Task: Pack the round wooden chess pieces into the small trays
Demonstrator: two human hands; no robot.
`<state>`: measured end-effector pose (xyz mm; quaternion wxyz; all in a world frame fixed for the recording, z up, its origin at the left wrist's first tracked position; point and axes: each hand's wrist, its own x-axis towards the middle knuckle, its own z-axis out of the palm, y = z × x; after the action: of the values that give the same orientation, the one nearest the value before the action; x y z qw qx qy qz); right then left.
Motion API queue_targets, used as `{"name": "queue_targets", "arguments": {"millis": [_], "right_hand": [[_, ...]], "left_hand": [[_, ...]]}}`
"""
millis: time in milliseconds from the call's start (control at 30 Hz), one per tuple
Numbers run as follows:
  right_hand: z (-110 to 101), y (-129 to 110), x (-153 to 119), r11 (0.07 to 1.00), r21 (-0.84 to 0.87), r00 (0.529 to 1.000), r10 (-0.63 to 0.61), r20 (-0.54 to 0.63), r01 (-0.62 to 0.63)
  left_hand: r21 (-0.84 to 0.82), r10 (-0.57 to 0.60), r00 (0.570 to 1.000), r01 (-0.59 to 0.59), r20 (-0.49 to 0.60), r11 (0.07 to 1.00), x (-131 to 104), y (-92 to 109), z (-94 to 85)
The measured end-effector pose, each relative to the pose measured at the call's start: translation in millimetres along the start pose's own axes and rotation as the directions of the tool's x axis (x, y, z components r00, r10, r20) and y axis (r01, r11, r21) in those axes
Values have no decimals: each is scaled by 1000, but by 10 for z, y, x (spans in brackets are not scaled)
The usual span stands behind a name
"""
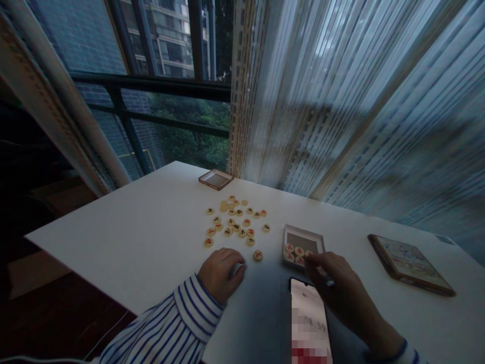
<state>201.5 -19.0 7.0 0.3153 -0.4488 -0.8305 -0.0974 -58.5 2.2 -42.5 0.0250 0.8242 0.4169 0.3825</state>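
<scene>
Round chess pieces with red and black characters lie scattered over the middle of the white table (151,217). One red-marked piece (258,255) sits apart, just right of my left hand (223,273). That hand rests on the table with its fingers curled; whatever it may hold is hidden. To the right, an open box (304,231) has several red-marked pieces (299,251) in rows at its near end. My right hand (337,280) reaches over the box's near right corner, its fingertips pinched on a piece (308,254) there.
A phone (308,313) lies below the box, beside my right wrist. An empty shallow tray (215,179) stands at the back edge. At the right is a flat box with a picture lid (411,263). Curtains and a window border the table behind.
</scene>
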Motion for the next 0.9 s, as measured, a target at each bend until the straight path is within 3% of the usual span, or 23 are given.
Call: {"name": "queue_targets", "arguments": {"millis": [200, 367, 533, 667, 900], "right_hand": [[138, -252, 257, 999, 52, 992, -22, 126, 15], [246, -374, 442, 997, 66, 990, -48, 135, 39], [314, -434, 597, 998, 54, 985, -19, 169, 10], [368, -485, 680, 996, 87, 985, 2, 171, -17], [386, -447, 699, 994, 102, 986, 16, 167, -33]], "left_hand": [[-37, -120, 987, 117, -105, 992, -5, -17, -93], [126, -268, 938, 300, -221, 946, 17, -226, -248], [304, -477, 869, 494, -132, 815, 137, -471, -352], [370, -591, 806, 562, -41, 740, 226, -510, -338], [427, -602, 799, 548, -11, 720, 304, -469, -295]]}}
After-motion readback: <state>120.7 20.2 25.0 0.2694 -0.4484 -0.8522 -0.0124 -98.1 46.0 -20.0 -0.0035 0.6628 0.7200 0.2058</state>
